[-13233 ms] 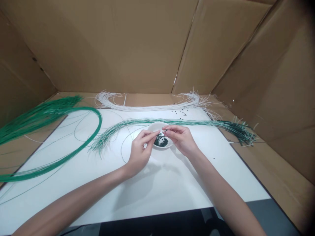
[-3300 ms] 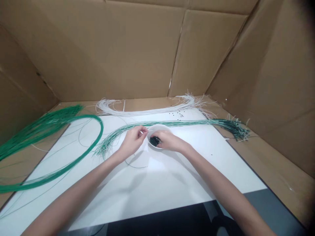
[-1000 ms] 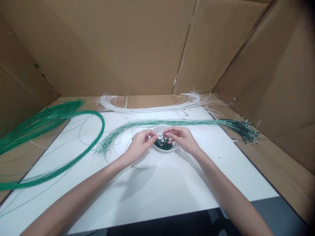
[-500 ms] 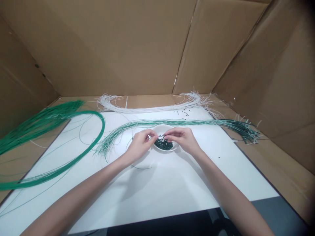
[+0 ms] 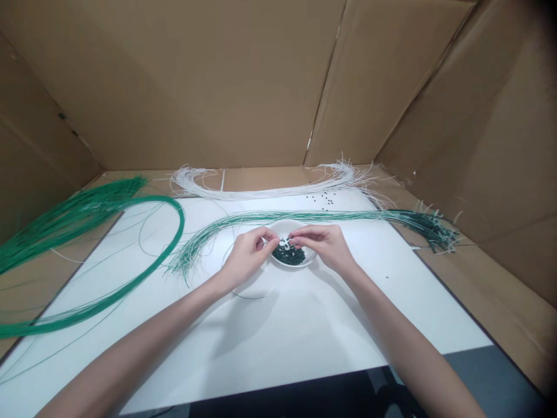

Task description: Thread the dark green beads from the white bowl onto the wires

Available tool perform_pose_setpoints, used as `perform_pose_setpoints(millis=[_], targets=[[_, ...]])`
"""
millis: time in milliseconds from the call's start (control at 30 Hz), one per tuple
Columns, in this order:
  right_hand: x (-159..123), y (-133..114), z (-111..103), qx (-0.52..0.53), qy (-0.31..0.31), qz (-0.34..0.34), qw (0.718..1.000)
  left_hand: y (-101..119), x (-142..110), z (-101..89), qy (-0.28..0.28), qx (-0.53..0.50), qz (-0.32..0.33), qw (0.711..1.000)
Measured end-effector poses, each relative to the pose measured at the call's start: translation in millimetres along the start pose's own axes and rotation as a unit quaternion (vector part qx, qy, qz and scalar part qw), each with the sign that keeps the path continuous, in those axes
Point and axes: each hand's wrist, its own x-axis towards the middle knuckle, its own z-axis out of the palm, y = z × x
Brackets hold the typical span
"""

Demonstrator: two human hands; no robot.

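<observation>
A small white bowl holds a heap of dark green beads. Over its left rim, my left hand is closed in a pinch on a thin cord, whose loose length curves onto the table below the wrist. My right hand is closed too, thumb and index finger pinched over the right side of the bowl. A tiny dark bead shows at those fingertips, partly hidden. The two sets of fingertips face each other, a small gap apart.
Behind the bowl lies a long bundle of green cords, dark at its right end. Farther back is a white cord bundle, with several loose beads nearby. A green coil lies left. Cardboard walls surround the white table.
Since about three seconds ago, my right hand has come up out of the beads to face my left fingertips. Over the last second, its fingers have closed together near the left hand's.
</observation>
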Motion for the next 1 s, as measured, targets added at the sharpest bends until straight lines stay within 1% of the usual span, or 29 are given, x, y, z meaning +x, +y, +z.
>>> perform_pose_setpoints(millis=[333,567,800,1000], targets=[[-0.9,1.5,0.0,-0.015,0.0,-0.017,1.0,3.1,-1.0,0.7,-0.007,-0.004,0.006,1.0],[-1.4,1.8,0.1,-0.041,0.006,-0.035,0.999,1.0,-0.7,1.2,0.006,-0.003,0.003,1.0],[-1.5,2.8,0.5,-0.053,0.013,-0.053,0.997,2.0,-1.8,0.9,0.015,0.025,0.017,0.999],[-3.0,1.4,0.9,-0.083,0.016,-0.081,0.993,1.4,-2.2,1.7,0.023,0.05,0.029,0.998]])
